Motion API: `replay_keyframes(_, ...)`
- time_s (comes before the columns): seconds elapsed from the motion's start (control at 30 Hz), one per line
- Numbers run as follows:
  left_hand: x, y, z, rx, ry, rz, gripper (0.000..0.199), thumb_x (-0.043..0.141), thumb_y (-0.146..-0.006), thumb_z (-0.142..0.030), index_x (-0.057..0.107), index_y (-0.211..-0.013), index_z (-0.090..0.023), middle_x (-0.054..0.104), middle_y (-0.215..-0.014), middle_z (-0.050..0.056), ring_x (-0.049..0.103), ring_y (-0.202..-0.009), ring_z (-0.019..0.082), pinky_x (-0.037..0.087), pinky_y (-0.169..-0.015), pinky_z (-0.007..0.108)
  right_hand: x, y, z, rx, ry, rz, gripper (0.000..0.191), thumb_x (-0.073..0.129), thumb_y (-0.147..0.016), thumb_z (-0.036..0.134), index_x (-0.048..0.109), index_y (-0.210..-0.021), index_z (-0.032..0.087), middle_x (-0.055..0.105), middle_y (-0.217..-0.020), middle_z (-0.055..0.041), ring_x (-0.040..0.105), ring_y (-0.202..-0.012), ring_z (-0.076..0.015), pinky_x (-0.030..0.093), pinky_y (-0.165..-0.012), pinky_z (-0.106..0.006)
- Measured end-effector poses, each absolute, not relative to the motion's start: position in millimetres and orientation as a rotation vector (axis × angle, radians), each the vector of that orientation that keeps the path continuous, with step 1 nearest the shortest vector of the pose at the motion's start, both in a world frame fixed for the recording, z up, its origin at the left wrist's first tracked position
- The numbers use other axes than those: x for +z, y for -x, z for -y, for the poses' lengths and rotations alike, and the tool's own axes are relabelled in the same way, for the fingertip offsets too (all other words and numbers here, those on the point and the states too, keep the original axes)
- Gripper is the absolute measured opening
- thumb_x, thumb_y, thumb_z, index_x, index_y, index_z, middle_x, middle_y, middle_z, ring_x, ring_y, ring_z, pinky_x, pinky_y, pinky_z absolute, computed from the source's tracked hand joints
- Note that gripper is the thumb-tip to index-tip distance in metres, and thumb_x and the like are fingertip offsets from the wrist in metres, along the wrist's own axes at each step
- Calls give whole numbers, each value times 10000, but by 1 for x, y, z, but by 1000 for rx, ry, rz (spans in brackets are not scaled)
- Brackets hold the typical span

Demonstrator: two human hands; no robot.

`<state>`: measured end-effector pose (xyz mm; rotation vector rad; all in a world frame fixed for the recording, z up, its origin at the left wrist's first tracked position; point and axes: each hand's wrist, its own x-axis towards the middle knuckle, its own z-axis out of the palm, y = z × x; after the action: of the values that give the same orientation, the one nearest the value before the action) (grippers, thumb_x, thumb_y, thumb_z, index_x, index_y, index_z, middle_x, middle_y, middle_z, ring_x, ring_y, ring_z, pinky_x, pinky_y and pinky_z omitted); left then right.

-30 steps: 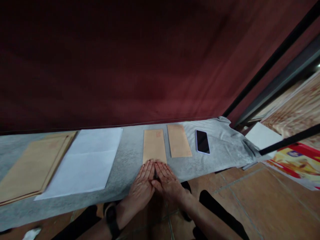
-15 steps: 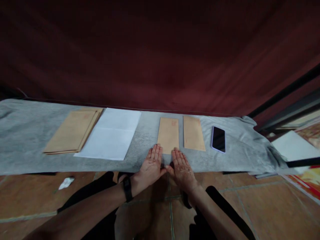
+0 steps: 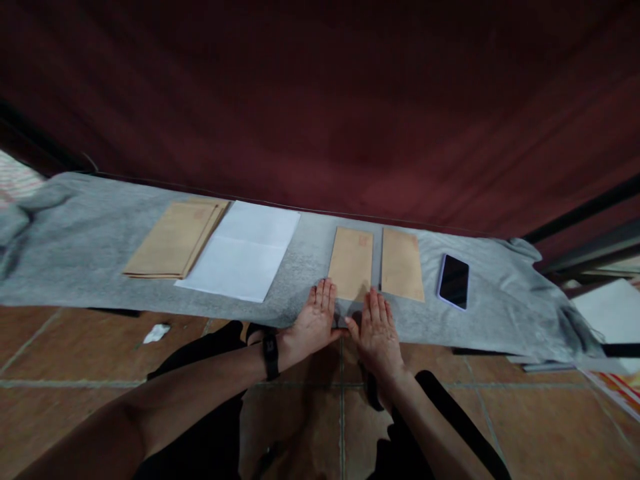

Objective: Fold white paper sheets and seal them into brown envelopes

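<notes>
A small brown envelope (image 3: 351,262) with a faint red mark lies flat on the grey cloth, its near end between my hands. My left hand (image 3: 316,321) rests with fingers stretched out at its lower left corner, a dark band on the wrist. At the lower right corner lies my right hand (image 3: 377,333), flat with its fingers extended. Neither hand grips anything. Just right of this envelope is a second brown envelope (image 3: 403,265). Further left lies a white sheet of paper (image 3: 243,253) with a crease across it, beside a stack of larger brown envelopes (image 3: 170,240).
A phone (image 3: 454,282) with a pale purple edge lies right of the envelopes. Grey cloth (image 3: 85,253) covers the long narrow surface, with a dark red curtain (image 3: 320,133) behind. A crumpled white tissue (image 3: 157,333) lies on the tiled floor (image 3: 65,413).
The view has turned and shifted, so most things on the cloth sit further right in the picture. My right hand has moved slightly away from the left; both still lie flat at the envelope's near end.
</notes>
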<state>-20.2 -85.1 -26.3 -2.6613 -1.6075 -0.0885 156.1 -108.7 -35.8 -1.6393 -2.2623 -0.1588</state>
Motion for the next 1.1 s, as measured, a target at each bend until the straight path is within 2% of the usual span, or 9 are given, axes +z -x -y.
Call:
replay_keyframes(0.1, -32, 21, 84, -95, 2668, 1584, 882, 502, -902, -440, 180, -1531, 87, 235, -1582, 345, 205, -1509, 402, 214, -1206, 560, -32, -148, 109, -45, 1561, 2347, 640, 345, -1049, 462, 344, -1532, 43, 306, -1606, -215, 297, -1495, -312, 298, -1201, -518)
replay_keyframes(0.17, -34, 22, 84, -86, 2672, 1565, 814, 492, -884, -307, 193, -1528, 91, 248, -1581, 340, 201, -1514, 388, 208, -1211, 552, -33, -143, 112, 11, 1540, 2385, 644, 324, -1052, 465, 344, -1532, 36, 334, -1595, -214, 318, -1487, -293, 310, -1202, -486)
replay_keyframes(0.23, -34, 22, 83, -79, 2673, 1561, 791, 497, -866, -257, 223, -1513, 106, 258, -1574, 348, 199, -1514, 387, 206, -1214, 542, -37, -140, 115, 27, 1547, 2400, 662, 339, -1048, 475, 355, -1520, 11, 346, -1584, -232, 327, -1482, -302, 313, -1202, -479)
replay_keyframes(0.3, -33, 23, 83, -95, 2686, 1567, 818, 527, -867, -309, 232, -1519, 85, 242, -1581, 345, 200, -1510, 403, 211, -1209, 549, -40, -139, 116, 18, 1564, 2396, 674, 366, -1041, 480, 356, -1519, 4, 342, -1582, -241, 327, -1480, -317, 301, -1206, -492)
replay_keyframes(0.47, -26, 27, 84, -160, 2735, 1508, 862, 607, -858, -394, 221, -1582, -129, 142, -1645, 252, 213, -1505, 419, 227, -1192, 569, -39, -140, 114, 11, 1638, 2366, 649, 427, -1024, 472, 371, -1532, 71, 321, -1596, -222, 323, -1480, -343, 283, -1204, -541)
replay_keyframes(0.53, -25, 28, 84, -165, 2724, 1500, 843, 608, -866, -395, 235, -1579, -142, 140, -1646, 249, 229, -1502, 413, 232, -1192, 562, -38, -139, 113, 5, 1674, 2352, 648, 453, -1014, 479, 401, -1518, 76, 314, -1598, -226, 323, -1478, -356, 283, -1202, -544)
replay_keyframes(0.83, -33, 31, 80, -209, 2693, 1528, 772, 572, -892, -427, 323, -1521, -55, 275, -1598, 282, 284, -1490, 379, 284, -1192, 527, -46, -140, 114, -87, 1723, 2275, 754, 401, -1016, 532, 387, -1479, -63, 332, -1553, -313, 327, -1469, -391, 314, -1192, -544)
replay_keyframes(1.0, -31, 32, 81, -180, 2680, 1515, 816, 583, -889, -480, 369, -1466, 56, 345, -1548, 324, 319, -1474, 380, 302, -1197, 489, -49, -141, 114, -97, 1749, 2196, 770, 417, -1010, 531, 332, -1517, -41, 344, -1545, -318, 327, -1463, -413, 323, -1176, -590)
replay_keyframes(1.1, -29, 32, 82, -213, 2677, 1525, 829, 584, -888, -479, 365, -1463, 76, 327, -1558, 320, 287, -1488, 379, 262, -1221, 482, -49, -142, 113, -105, 1749, 2208, 768, 399, -1017, 514, 331, -1503, -76, 339, -1531, -349, 322, -1463, -421, 321, -1172, -603)
